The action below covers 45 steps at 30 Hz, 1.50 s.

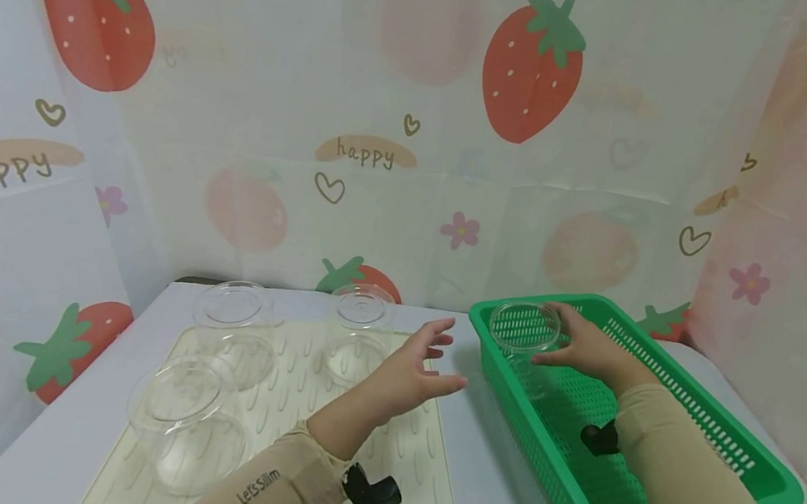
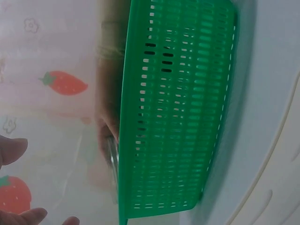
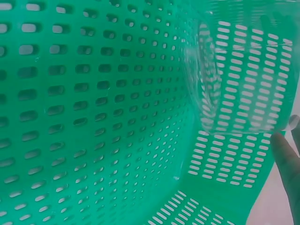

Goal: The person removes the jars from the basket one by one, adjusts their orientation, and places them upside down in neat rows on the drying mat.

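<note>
Right hand (image 2: 107, 123) mostly hidden behind green basket (image 2: 173, 108) wall in left wrist view. Clear glass cup (image 3: 243, 79) cut off at upper right of right wrist view; only one of the fingers (image 3: 287, 159) shows at lower right edge. Basket near corner cropped, bottom of head view.

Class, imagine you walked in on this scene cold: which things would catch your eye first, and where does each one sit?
First, the bright green basket on the table's right side, where the right hand holds a clear glass cup at its far end. Next, three clear glass cups standing upside down on the cream mat to the left, with the left hand open in the air between mat and basket. Behind it all hangs a strawberry-print cloth.
</note>
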### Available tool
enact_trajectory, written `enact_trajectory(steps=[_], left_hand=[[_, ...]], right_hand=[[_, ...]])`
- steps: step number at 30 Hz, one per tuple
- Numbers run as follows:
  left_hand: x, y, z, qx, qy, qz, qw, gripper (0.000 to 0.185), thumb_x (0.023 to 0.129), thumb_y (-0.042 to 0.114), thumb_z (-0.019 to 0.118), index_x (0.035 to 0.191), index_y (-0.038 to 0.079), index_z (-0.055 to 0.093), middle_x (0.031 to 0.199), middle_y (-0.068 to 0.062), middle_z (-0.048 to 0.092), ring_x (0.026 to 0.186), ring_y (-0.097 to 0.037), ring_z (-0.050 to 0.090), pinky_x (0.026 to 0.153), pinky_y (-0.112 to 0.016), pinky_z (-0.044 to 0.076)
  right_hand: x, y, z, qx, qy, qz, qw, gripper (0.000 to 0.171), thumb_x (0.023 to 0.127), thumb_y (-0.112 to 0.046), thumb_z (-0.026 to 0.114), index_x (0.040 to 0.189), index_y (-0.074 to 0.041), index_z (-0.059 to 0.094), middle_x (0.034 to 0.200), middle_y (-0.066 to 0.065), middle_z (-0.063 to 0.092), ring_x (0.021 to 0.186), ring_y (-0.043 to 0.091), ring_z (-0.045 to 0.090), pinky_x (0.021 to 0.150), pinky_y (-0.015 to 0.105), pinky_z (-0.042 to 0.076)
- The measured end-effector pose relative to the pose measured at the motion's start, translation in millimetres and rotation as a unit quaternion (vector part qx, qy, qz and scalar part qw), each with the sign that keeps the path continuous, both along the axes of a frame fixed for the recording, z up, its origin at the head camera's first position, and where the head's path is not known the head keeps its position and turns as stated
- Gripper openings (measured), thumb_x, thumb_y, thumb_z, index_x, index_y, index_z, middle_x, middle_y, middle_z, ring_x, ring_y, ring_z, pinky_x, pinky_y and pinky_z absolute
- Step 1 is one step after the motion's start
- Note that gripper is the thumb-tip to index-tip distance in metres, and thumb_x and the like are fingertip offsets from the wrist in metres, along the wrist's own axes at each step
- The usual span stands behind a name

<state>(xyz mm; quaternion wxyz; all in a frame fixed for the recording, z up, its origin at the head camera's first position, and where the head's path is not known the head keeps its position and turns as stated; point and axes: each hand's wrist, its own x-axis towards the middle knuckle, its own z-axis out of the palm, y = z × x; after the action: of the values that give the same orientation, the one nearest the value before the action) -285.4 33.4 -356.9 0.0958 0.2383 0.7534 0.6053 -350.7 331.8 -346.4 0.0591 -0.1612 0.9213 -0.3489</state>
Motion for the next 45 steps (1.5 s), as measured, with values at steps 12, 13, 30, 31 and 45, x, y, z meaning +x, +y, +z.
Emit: enact_trajectory(steps=[12, 13, 30, 31, 45], left_hand=[[-2.4, 0.3, -0.3, -0.005, -0.012, -0.002, 0.9999, 0.073, 0.083, 0.015, 0.066, 0.143, 0.015, 0.024, 0.139, -0.011, 0.035, 0.126, -0.030, 0.034, 0.097, -0.046, 0.040], [-2.0, 0.1, -0.2, -0.006, -0.012, -0.001, 0.9999, 0.073, 0.083, 0.016, 0.066, 0.143, 0.016, 0.024, 0.139, -0.011, 0.035, 0.126, -0.030, 0.034, 0.096, -0.045, 0.040], [-0.6, -6.0, 2.3, -0.002, 0.009, 0.005, 0.9999, 0.072, 0.083, 0.020, 0.067, 0.142, 0.019, 0.026, 0.137, -0.009, 0.037, 0.125, -0.027, 0.036, 0.096, -0.043, 0.041], [-0.4, -6.2, 3.0, -0.002, 0.010, 0.006, 0.9999, 0.072, 0.082, 0.020, 0.067, 0.142, 0.019, 0.026, 0.137, -0.009, 0.038, 0.125, -0.028, 0.036, 0.096, -0.043, 0.041], [0.3, -11.8, 11.0, -0.009, 0.012, 0.012, 0.9998, 0.074, 0.083, 0.021, 0.067, 0.143, 0.018, 0.025, 0.139, -0.009, 0.036, 0.127, -0.028, 0.034, 0.097, -0.045, 0.040]], right_hand=[[2.6, -4.8, 5.4, 0.000, 0.027, 0.006, 1.000, 0.095, 0.075, -0.034, 0.075, 0.144, -0.005, 0.016, 0.143, 0.020, 0.029, 0.129, 0.042, 0.028, 0.096, 0.054, 0.036], [2.9, -5.1, 5.8, 0.001, 0.029, 0.008, 1.000, 0.095, 0.075, -0.034, 0.074, 0.144, -0.005, 0.016, 0.143, 0.021, 0.029, 0.128, 0.042, 0.028, 0.096, 0.054, 0.036], [1.6, 5.3, 20.6, 0.024, 0.079, -0.024, 0.996, 0.097, 0.074, -0.043, 0.073, 0.145, -0.009, 0.016, 0.139, 0.021, 0.035, 0.120, 0.041, 0.039, 0.090, 0.054, 0.040], [1.4, 6.1, 22.0, 0.017, 0.081, -0.025, 0.996, 0.097, 0.074, -0.042, 0.073, 0.145, -0.009, 0.016, 0.139, 0.021, 0.035, 0.120, 0.041, 0.039, 0.090, 0.054, 0.040], [9.4, 6.4, 47.9, -0.043, 0.102, -0.025, 0.994, 0.094, 0.076, -0.031, 0.074, 0.145, -0.008, 0.015, 0.141, 0.021, 0.033, 0.127, 0.039, 0.033, 0.100, 0.051, 0.034]])
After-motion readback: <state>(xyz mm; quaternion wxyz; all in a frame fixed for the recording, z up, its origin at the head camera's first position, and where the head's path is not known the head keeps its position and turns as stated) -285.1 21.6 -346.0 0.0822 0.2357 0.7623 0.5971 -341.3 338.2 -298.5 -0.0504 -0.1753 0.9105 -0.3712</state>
